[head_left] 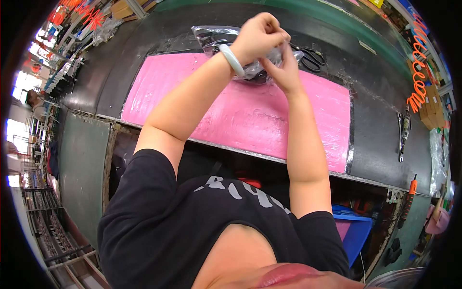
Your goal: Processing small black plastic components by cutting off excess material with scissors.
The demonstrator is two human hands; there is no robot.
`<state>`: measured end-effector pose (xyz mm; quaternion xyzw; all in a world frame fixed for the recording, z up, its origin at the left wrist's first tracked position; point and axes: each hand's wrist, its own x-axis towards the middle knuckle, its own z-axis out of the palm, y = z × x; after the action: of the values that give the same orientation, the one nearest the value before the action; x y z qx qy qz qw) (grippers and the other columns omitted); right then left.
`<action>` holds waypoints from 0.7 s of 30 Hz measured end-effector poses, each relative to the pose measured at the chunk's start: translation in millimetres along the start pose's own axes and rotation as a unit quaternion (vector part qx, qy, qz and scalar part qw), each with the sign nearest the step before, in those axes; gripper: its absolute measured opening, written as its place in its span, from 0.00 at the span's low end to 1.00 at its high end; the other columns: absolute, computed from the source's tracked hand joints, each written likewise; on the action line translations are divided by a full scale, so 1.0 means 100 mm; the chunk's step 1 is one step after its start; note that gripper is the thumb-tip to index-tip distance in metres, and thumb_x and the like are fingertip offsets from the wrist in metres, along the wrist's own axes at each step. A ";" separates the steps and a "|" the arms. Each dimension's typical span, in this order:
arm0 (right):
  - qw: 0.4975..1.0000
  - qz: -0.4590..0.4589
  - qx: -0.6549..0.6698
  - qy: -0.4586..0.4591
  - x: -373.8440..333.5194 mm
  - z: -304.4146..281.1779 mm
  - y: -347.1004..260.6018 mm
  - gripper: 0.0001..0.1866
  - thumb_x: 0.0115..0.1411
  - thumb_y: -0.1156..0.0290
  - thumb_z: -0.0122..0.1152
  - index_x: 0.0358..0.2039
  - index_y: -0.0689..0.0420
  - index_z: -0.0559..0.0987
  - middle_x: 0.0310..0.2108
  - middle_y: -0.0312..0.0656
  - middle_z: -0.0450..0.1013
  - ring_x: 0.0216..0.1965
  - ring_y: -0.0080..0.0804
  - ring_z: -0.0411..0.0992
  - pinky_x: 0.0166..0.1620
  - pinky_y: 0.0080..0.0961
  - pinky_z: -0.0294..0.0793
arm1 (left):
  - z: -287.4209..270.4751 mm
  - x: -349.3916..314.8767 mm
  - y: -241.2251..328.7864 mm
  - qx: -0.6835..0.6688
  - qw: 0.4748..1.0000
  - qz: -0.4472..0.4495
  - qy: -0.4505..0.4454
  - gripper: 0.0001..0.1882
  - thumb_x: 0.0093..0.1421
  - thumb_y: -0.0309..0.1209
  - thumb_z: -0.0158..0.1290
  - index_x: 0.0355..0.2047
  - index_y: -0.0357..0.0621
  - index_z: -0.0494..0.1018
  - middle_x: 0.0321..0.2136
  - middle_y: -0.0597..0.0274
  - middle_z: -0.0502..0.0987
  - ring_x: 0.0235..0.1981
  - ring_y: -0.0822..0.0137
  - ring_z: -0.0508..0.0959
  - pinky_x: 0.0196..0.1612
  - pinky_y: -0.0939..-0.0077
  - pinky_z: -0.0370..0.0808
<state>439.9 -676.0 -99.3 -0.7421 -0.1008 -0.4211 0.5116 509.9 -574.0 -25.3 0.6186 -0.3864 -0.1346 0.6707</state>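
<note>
A clear plastic bag (255,71) with dark contents lies at the far edge of the pink mat, partly hidden under my hands. My left hand (260,37), a pale bangle (231,59) at its wrist, is closed in a pinch over the bag. Close beside it, my right hand (286,71) grips the bag's crumpled plastic between thumb and fingers. The fingertips of both hands nearly meet. What the dark contents are cannot be made out. Just right of the bag rests a pair of scissors (314,59) with black handles.
A pink mat (231,115) covers part of the dark workbench (375,149). Toward the right lie a wrench (400,137) and a slim tool (406,123), below a coiled orange air hose (417,82). An orange-handled tool (412,187) hangs at the front edge. Underneath stands a blue bin (358,233).
</note>
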 end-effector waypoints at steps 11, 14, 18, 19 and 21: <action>0.979 0.153 0.125 0.043 -0.03 -0.01 0.27 0.19 0.68 0.60 0.51 0.31 0.59 0.85 0.28 0.32 0.79 0.31 0.18 0.69 0.39 0.19 0.68 | -1.13 -0.62 -0.24 0.344 0.889 0.066 0.294 0.33 0.56 0.46 0.62 0.54 0.35 0.70 0.50 0.50 0.75 0.53 0.59 0.73 0.56 0.69 0.68; 0.976 0.181 0.123 0.018 -0.06 -0.03 0.19 0.18 0.69 0.61 0.50 0.35 0.61 0.83 0.33 0.35 0.79 0.36 0.20 0.72 0.43 0.19 0.69 | -1.19 -0.57 -0.21 0.083 0.982 -0.058 0.157 0.22 0.62 0.42 0.56 0.47 0.36 0.76 0.41 0.59 0.80 0.46 0.69 0.76 0.50 0.76 0.71; 0.963 0.172 0.195 0.074 -0.07 -0.02 0.11 0.17 0.69 0.63 0.51 0.39 0.63 0.81 0.36 0.35 0.78 0.37 0.19 0.71 0.43 0.17 0.68 | -0.99 -0.45 -0.05 0.044 0.983 -0.023 0.179 0.16 0.69 0.38 0.47 0.42 0.40 0.78 0.37 0.69 0.81 0.41 0.76 0.78 0.32 0.88 0.64; 0.966 0.165 0.178 0.095 -0.03 -0.01 0.04 0.17 0.69 0.63 0.51 0.40 0.63 0.81 0.36 0.35 0.78 0.37 0.19 0.71 0.42 0.17 0.68 | -0.96 -0.40 0.01 -0.010 0.983 -0.040 0.178 0.15 0.69 0.37 0.45 0.42 0.40 0.77 0.38 0.65 0.81 0.41 0.74 0.79 0.34 0.85 0.68; 0.969 0.150 0.144 0.136 0.07 0.06 -0.11 0.16 0.69 0.64 0.50 0.41 0.64 0.81 0.36 0.36 0.78 0.37 0.19 0.71 0.42 0.17 0.68 | -0.96 -0.29 0.16 -0.063 0.981 -0.028 0.181 0.15 0.70 0.36 0.44 0.44 0.40 0.76 0.40 0.63 0.80 0.42 0.73 0.79 0.38 0.81 0.71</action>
<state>440.6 -667.6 -87.7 -0.6033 0.0225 -0.4177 0.6790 551.8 -481.6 -14.9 0.6000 -0.2314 -0.0632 0.7632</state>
